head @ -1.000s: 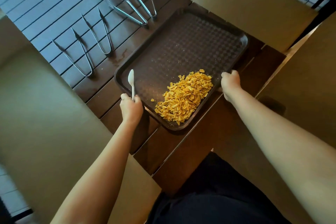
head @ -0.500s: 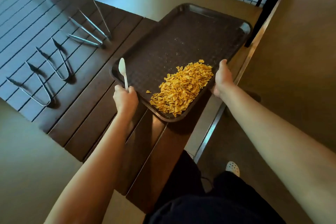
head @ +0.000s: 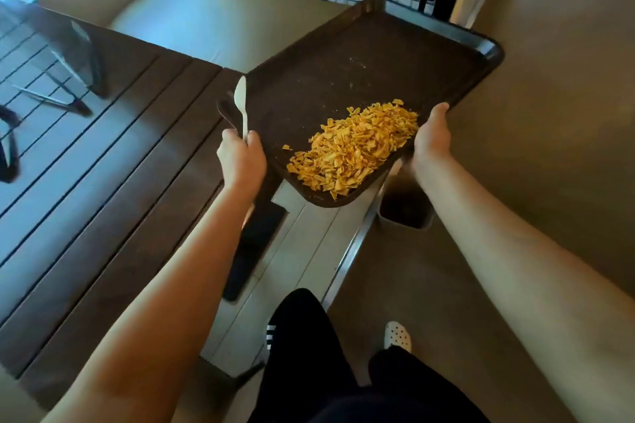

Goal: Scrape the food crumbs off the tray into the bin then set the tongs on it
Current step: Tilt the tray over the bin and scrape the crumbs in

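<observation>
Tray (head: 395, 55), held clear of desk (head: 103, 165).
Left hand (head: 240, 158) grips spoon (head: 241, 103) and rim; right hand (head: 431, 137) grips opposite rim; crumbs (head: 354, 144) heaped near corner.

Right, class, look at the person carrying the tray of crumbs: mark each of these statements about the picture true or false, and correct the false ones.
1. The tray rests flat on the table. False: both hands hold it in the air, beyond the table edge.
2. The left hand grips a white plastic spoon. True.
3. The crumbs are spread evenly over the tray. False: they are heaped at the near end.
4. The right hand holds the tray's edge. True.
5. The bin stands on the floor, below the tray's near corner. True.
</observation>
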The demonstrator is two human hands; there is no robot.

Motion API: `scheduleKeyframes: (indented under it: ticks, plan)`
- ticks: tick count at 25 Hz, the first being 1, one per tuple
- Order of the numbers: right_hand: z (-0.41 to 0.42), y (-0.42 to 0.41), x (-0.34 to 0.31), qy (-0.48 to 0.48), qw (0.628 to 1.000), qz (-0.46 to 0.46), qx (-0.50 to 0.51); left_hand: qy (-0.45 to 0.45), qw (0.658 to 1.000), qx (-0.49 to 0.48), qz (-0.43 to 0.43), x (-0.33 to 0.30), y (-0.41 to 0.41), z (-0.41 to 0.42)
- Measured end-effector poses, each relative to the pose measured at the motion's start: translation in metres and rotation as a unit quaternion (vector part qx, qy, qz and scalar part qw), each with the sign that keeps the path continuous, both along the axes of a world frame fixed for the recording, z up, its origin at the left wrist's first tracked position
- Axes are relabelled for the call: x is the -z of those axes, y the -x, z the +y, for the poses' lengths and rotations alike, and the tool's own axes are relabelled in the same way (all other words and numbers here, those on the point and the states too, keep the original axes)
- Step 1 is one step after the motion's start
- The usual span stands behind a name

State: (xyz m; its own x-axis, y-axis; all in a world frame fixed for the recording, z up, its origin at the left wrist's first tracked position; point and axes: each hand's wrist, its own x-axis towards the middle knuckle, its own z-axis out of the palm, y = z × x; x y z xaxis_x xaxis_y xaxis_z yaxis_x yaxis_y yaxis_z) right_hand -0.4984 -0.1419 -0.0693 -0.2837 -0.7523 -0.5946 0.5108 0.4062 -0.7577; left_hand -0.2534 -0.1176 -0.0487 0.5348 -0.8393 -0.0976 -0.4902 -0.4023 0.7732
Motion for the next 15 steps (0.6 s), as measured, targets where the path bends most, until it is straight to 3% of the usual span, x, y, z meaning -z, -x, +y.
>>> scheduleKeyframes:
  ticks: [4, 11, 15]
  plan:
    - [-0.001, 0.076, 0.001, 0.019, 0.999, -0.002, 0.03, 0.01, 0.999, 0.03, 0.033, 0.005, 0.076, -0.011]
    - [-0.007, 0.155, 0.017, -0.004, 0.995, 0.008, 0.097, -0.003, 0.976, 0.051, 0.212, 0.034, 0.181, -0.035]
    - [-0.016, 0.173, 0.035, 0.0, 0.99, -0.054, 0.127, -0.005, 0.967, 0.049, 0.25, 0.063, 0.212, -0.062]
